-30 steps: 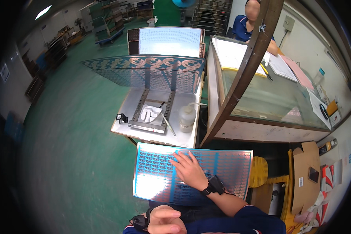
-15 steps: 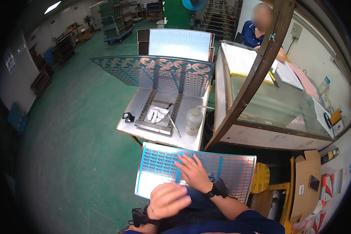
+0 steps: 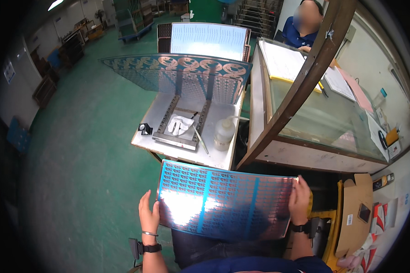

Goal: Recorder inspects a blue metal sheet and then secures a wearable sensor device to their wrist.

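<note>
A large circuit board panel [image 3: 228, 200], blue with rows of coppery patterns, rests tilted across my lap and reflects bright light at its left. Beside its left edge is my left hand [image 3: 149, 216], thumb and fingers apart; whether the thumb touches the edge I cannot tell. My right hand [image 3: 299, 204] grips the right edge near the upper corner, its fingers partly blurred. Both wrists wear black straps with small devices.
Ahead, a small table bears a metal rack [image 3: 177, 140] with upright panels [image 3: 168, 73], a white glove [image 3: 181, 125], a pen [image 3: 200, 140], a magnifier [image 3: 145, 129] and a squeeze bottle [image 3: 224, 134]. A wooden post [image 3: 300, 86] and glass-topped desk [image 3: 314, 123] stand right; a person sits behind.
My hands have moved apart from over the panel to its two side edges. The right hand has taken hold of the right edge. The head view has shifted slightly.
</note>
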Demonstrator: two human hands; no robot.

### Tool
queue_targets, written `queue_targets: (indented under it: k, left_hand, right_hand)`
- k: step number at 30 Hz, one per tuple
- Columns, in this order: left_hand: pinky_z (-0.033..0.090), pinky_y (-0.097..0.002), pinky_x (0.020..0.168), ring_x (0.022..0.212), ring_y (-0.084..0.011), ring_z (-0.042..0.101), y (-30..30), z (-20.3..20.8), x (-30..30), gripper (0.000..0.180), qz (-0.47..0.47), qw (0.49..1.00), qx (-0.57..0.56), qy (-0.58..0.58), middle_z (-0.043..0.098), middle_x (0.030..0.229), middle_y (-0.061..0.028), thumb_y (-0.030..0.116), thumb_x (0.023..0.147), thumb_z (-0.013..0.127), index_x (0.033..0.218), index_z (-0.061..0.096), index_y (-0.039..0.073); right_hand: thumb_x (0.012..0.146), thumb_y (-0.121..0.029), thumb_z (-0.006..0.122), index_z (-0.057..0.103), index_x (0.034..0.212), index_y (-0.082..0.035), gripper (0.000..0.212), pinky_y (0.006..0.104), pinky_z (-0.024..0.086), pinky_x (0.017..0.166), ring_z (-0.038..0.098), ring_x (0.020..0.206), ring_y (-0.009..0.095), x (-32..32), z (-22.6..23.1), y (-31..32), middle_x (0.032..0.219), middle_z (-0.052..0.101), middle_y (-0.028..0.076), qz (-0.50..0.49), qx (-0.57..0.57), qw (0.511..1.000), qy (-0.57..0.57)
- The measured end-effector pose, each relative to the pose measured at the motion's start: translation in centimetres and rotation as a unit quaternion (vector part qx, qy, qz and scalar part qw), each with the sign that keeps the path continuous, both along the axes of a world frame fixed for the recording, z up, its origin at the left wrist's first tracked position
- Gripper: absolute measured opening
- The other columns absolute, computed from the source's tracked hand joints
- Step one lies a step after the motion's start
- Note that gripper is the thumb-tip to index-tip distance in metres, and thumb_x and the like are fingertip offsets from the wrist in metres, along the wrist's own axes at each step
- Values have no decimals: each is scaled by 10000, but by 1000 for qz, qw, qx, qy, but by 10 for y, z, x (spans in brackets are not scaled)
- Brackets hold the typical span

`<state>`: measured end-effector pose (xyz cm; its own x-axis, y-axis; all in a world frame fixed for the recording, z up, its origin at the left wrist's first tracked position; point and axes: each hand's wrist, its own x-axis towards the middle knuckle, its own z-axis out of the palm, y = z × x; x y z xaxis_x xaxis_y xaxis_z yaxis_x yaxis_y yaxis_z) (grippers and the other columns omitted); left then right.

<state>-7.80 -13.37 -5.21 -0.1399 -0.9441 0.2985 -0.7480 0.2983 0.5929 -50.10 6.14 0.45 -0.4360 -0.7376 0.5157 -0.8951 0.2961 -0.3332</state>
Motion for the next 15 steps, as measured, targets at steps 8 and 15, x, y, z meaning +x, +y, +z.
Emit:
queue_targets:
  k: [8, 15]
  left_hand:
    - [514, -281, 818, 935, -149, 634, -8, -16, 17, 402, -16, 928, 309, 208, 665, 1069, -110, 36, 897, 612, 1283, 523, -30]
    - [465, -212, 732, 800, -57, 570, -15, -23, 12, 265, 23, 888, 331, 320, 651, 912, -9, 44, 937, 582, 1197, 599, -9]
  right_hand:
    - [1013, -174, 476, 523, 1302, 5, 343, 262, 488, 855, 622, 999, 147, -52, -58, 59, 1155, 631, 101, -71, -48, 887, -453]
    - [1034, -309, 437, 623, 995, -65, 310, 159, 337, 526, 417, 580, -1, -46, -71, 74, 721, 541, -63, -1, -24, 724, -690]
